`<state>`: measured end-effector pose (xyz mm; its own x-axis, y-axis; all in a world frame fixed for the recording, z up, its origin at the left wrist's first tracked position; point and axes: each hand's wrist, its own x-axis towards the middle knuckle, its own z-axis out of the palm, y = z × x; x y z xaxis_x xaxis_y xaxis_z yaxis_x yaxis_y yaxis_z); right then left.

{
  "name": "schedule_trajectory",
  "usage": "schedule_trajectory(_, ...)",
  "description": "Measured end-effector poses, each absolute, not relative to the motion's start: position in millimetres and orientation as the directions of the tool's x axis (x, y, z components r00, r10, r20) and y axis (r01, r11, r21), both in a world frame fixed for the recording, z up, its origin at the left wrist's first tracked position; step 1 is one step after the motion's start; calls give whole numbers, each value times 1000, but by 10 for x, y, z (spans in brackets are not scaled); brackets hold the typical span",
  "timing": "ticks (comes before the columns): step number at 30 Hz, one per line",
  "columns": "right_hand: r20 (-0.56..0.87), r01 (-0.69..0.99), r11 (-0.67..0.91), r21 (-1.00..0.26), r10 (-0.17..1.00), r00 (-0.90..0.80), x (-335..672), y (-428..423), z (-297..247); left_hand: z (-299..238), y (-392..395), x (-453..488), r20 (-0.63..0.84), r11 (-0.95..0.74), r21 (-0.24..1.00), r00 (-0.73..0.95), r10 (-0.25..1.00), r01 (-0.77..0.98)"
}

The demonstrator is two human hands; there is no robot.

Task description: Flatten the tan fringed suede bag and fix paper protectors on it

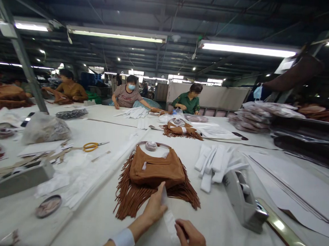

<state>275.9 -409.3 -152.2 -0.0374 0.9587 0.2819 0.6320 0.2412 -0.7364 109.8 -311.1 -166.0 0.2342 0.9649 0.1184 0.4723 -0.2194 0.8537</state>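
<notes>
Bag [157,171]: brown, fringed, on the table [220,236], near edge at the left fingertips.
Left hand [155,207]: beside white strip [170,220]; I cannot tell its grip.
Right hand [192,239]: fingers curled at strip, apart from bag; clamping unclear.

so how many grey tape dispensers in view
2 for sure: one dispenser left of the brown bag, another right of it near the white strips. Others may be hidden.
</notes>
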Motion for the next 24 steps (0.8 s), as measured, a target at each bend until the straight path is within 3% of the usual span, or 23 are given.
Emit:
schedule_trajectory(3,322,664,281,-693,945,-65,2410,-3650,-1554,-1653,-3106,1063,53,-96,885,106,993,456)
schedule_trajectory(6,239,751,192,-631,970,-48,2282,-3493,-1634,-1642,-3178,887,114,-122,884,44,992,452)
schedule_trajectory(8,154,818,122,-562,987,-41,2291,-3464,-1667,-1619,-3267,703,214,-181,785,16,977,592)
schedule_trajectory(11,55,888,62,-456,998,-41,2320,-3406,-1664,-1555,-3391,449,301,-126,495,-33,953,859)
schedule_trajectory(15,-12,926,32,-376,999,-39,2296,-3283,-1647,-1485,-3413,354,194,-2,208,-40,980,978)
schedule_trajectory(19,-21,952,22,-306,999,-30,2256,-3216,-1671,-1507,-3279,424,106,1,92,-11,994,996)
schedule_trajectory(24,-5,958,29,-284,999,-32,2243,-3207,-1694,-1554,-3119,417,87,4,64,-10,996,998)
